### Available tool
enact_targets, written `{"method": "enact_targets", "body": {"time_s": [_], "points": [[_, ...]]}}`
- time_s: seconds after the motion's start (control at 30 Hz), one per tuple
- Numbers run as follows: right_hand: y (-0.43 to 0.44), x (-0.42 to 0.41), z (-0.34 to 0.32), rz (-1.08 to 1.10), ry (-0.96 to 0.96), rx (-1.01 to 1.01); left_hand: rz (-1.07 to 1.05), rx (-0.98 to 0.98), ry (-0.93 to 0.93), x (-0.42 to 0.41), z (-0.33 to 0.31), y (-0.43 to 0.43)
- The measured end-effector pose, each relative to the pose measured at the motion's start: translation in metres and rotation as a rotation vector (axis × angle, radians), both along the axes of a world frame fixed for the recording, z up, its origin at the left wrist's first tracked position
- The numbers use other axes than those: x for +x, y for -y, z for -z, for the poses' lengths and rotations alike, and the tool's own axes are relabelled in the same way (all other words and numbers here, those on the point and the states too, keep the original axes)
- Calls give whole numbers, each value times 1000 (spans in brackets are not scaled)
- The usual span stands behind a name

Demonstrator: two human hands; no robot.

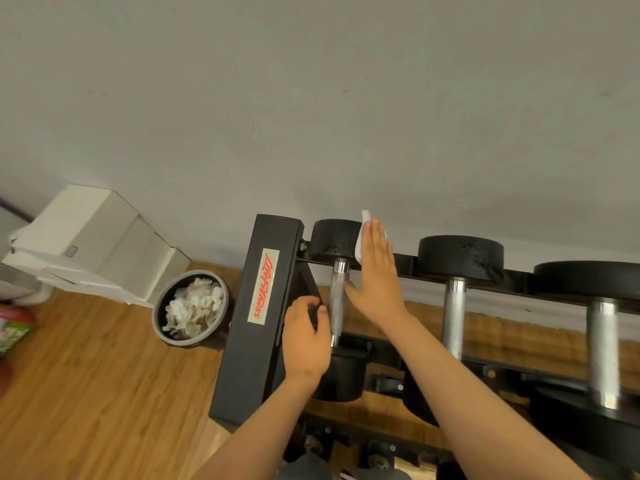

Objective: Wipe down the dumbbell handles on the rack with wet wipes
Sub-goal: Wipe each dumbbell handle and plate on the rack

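The right hand (375,271), grip flat and open, presses a white wipe (365,218) against the leftmost dumbbell (334,240); the left hand (304,337) has its grip curled round the rack (256,306).

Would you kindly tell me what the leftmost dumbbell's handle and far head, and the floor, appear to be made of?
Handle: bare metal, likely chromed steel; silvery, rough knurled middle, shiny collars. Far head: black, pebbled matt surface, perhaps coated cast iron or rubber. Floor: wood or wood-look laminate; brown grained planks, slight sheen.
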State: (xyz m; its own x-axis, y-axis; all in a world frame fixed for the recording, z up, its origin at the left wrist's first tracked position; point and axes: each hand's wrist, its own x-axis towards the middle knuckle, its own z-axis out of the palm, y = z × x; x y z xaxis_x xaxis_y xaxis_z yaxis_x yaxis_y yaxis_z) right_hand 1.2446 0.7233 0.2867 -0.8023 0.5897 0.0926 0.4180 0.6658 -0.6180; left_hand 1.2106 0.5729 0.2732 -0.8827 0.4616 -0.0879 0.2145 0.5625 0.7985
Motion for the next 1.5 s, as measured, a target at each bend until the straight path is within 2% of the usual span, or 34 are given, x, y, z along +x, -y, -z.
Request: {"method": "enact_targets", "body": {"time_s": [0.13, 0.3, 0.4, 0.6, 0.83, 1.03, 1.23, 1.4, 1.5], "points": [[15, 13, 12, 14, -50, -147, 11, 19, -11, 0, 1, 0], [-5, 1, 4, 89, -102, -449, 25, 14, 9, -1, 1, 0], [12, 16, 14, 49, -158, -499, 36, 29, 4, -1, 1, 0], [-11, 2, 14, 96, -170, -676, 28, 27, 28, -3, 4, 1], [-3, 3, 29, 148, -202, -722, 13, 33, 44, -4, 8, 1], [-3, 10, 33, 144, -143, -779, 15, 32, 53, -4, 10, 2], [-9, 1, 14, 165, -223, -907, 22, 29, 60, -5, 9, 2], [21, 15, 16, 129, -271, -712, 21, 39, 42, -6, 9, 3], [11, 1, 11, 150, -273, -625, 24, 27, 41, -6, 9, 2]]}}
